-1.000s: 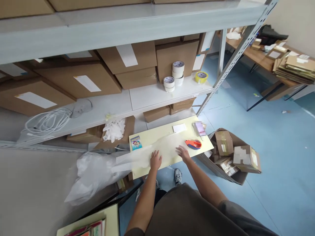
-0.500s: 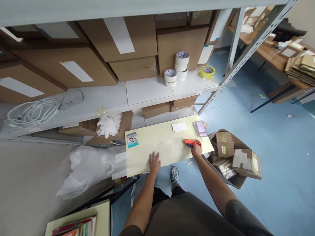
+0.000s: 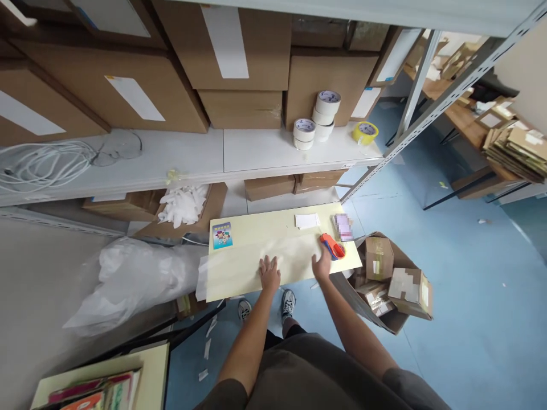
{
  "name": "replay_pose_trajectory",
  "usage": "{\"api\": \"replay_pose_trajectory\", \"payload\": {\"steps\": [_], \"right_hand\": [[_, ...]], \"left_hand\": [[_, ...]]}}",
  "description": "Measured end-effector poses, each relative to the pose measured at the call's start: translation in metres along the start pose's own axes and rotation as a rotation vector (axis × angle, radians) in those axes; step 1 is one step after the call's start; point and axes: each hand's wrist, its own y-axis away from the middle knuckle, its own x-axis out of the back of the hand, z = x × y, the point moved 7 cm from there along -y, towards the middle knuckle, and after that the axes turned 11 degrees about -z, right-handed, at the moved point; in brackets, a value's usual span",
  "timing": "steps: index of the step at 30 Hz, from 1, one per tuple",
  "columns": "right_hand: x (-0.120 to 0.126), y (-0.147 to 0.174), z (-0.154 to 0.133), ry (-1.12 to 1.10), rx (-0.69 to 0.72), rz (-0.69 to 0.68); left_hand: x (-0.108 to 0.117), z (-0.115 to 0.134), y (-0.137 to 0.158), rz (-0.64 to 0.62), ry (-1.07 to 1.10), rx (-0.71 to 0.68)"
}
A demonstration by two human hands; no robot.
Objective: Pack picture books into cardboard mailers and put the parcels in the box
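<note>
My left hand (image 3: 269, 274) lies flat with spread fingers on a thin whitish sheet (image 3: 294, 253) that covers the front part of the pale yellow tabletop (image 3: 265, 219). My right hand (image 3: 322, 265) is at the sheet's right part, thumb apart from the fingers, with nothing held. Just beyond its fingertips lies an orange-and-blue hand tool (image 3: 332, 246) with a loop at one end; its exact kind is unclear. A small blue booklet with cartoon figures (image 3: 223, 236) lies at the back left. White paper slips (image 3: 306, 221) and a blurred purple item (image 3: 343, 226) lie at the back right.
Translucent plastic wrap (image 3: 141, 279) bulges at the table's left. A large open carton (image 3: 401, 322) of boxes stands on the floor at right. The shelf ahead holds tape rolls (image 3: 304, 132), yellow tape (image 3: 365, 132), coiled cable (image 3: 51, 165) and cartons (image 3: 241, 109). Books (image 3: 98, 393) lie lower left.
My right hand has let go of the orange-and-blue tool and moved left and nearer to me. The tool now lies turned on the table. My left hand stays on the sheet.
</note>
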Motion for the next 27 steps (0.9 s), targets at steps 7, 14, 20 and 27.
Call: {"api": "replay_pose_trajectory", "payload": {"steps": [7, 14, 20, 27], "right_hand": [[-0.103, 0.032, -0.026, 0.301, 0.017, -0.628], [-0.097, 0.025, -0.012, 0.423, 0.072, -0.581], [-0.116, 0.041, -0.054, 0.408, 0.068, -0.473], [-0.177, 0.029, -0.177, 0.165, 0.365, -0.486]], "left_hand": [[0.013, 0.011, 0.0, 0.043, 0.075, -0.103], [0.037, -0.088, 0.024, 0.054, 0.05, 0.037], [0.035, -0.102, 0.027, -0.068, -0.012, -0.032], [0.102, -0.138, 0.007, 0.091, 0.087, -0.128]]}}
